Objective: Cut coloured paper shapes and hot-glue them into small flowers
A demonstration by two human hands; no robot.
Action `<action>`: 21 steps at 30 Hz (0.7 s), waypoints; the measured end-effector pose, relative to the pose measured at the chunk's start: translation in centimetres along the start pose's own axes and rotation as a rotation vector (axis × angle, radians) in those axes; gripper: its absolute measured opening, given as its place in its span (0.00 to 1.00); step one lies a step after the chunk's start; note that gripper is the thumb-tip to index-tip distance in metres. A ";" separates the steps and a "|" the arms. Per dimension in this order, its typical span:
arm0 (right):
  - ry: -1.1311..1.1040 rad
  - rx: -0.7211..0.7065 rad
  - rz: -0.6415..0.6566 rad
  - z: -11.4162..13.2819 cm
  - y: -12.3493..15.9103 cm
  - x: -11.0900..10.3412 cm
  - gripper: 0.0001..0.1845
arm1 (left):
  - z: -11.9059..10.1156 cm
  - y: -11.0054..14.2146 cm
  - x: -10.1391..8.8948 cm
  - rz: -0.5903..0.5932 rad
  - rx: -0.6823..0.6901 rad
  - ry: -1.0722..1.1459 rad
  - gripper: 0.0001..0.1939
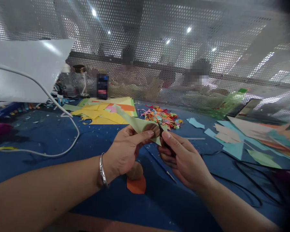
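My left hand (125, 146) pinches a light green sheet of paper (135, 122) together with a brown, round-edged piece (155, 128) lying against it. Closed around dark scissors (160, 129), my right hand (181, 154) meets the right edge of the green paper; most of the scissors is hidden by the fingers. Below my left hand, a brown paper piece (135, 170) overlaps an orange paper piece (137, 185) on the blue table. A thin blue pen-like tool (160, 163) with a metal tip lies between my hands.
Yellow paper sheets (103, 114) and a pile of colourful scraps (160, 116) lie behind my hands. More coloured paper (234, 146) and black cables (246, 180) are on the right. A white cable (78, 130) loops at left. Bottles (81, 80) and a phone (102, 86) stand before a perforated screen (145, 38).
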State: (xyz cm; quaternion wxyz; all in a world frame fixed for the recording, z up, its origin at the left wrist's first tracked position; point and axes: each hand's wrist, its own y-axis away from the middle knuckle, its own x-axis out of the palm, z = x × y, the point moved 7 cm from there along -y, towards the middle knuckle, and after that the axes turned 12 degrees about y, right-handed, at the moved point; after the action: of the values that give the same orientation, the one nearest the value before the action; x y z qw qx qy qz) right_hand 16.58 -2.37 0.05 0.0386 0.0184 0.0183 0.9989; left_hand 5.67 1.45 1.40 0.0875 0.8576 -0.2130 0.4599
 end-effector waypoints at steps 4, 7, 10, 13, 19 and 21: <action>0.002 -0.010 0.011 0.0 0.0 0.1 0.30 | 0.1 0.0 -0.1 -0.006 -0.003 0.009 0.06; -0.002 -0.011 0.017 0.0 0.0 0.3 0.30 | 0.1 0.0 -0.1 0.005 0.003 0.007 0.06; -0.010 -0.001 0.014 0.0 0.1 0.3 0.30 | 0.2 0.0 0.0 0.018 0.001 0.013 0.06; -0.020 0.006 0.011 0.0 0.1 0.3 0.30 | 0.2 0.0 0.0 0.017 -0.003 0.012 0.06; -0.018 -0.004 0.023 0.2 0.2 0.2 0.30 | 0.2 0.1 -0.2 -0.016 0.000 -0.011 0.07; -0.009 -0.012 0.024 0.3 0.1 0.2 0.30 | 0.2 0.1 -0.2 -0.014 0.001 -0.011 0.08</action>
State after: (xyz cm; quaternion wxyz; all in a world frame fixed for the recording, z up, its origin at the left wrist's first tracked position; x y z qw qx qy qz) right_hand 16.37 -2.44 0.31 0.0266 0.0230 0.0121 0.9993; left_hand 5.69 1.34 1.13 0.0893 0.8617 -0.2071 0.4546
